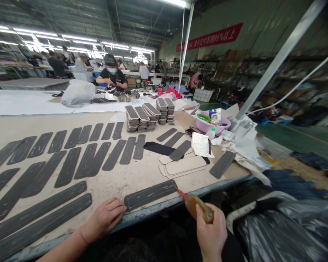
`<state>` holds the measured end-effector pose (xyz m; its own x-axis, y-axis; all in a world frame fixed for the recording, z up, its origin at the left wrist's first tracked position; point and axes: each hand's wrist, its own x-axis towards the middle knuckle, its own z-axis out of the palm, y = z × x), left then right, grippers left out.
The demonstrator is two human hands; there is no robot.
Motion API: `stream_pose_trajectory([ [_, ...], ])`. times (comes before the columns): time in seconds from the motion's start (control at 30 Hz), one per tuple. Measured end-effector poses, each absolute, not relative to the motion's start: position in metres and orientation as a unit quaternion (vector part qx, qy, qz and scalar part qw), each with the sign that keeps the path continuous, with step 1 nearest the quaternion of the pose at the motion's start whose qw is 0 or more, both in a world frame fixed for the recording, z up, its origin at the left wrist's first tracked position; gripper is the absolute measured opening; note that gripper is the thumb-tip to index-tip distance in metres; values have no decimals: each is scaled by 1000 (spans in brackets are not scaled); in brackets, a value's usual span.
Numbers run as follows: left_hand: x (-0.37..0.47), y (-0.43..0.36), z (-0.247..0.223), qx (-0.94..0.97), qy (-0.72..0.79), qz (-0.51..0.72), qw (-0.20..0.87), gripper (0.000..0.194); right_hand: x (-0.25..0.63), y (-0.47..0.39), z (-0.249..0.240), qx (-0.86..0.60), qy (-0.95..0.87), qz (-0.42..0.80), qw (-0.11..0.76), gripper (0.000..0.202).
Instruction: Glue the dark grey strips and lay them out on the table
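A dark grey rounded panel (150,195) lies along the near edge of the table. My left hand (110,214) has its fingers together on the panel's left end, pinching or pressing it there; the fingertips are partly hidden. In my right hand (211,229) is an amber glue bottle (194,206) with a red nozzle. The nozzle tip meets the panel's right end. Shiny glue-like lines show on this panel and on many similar grey panels (68,167) laid in rows to the left.
Stacked panels (142,118) stand farther back. To the right are pale panels (184,167), a notepad (201,144), a lilac basin (207,126) and a loose grey panel (222,164). A metal post (278,62) rises at the right. A co-worker (112,74) sits across the table.
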<state>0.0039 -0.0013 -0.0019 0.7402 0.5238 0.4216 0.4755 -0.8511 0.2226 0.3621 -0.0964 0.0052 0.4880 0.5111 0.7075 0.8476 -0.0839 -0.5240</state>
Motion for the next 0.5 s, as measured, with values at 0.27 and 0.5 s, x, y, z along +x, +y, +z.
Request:
stream_pose_trajectory([
  [0.27, 1, 0, -12, 928, 264, 258, 49, 25, 354, -95, -2, -706, -403, 83, 577, 36],
  [0.5, 2, -3, -5, 919, 276, 277, 57, 24, 364, -92, -15, -590, -235, 271, 723, 44],
])
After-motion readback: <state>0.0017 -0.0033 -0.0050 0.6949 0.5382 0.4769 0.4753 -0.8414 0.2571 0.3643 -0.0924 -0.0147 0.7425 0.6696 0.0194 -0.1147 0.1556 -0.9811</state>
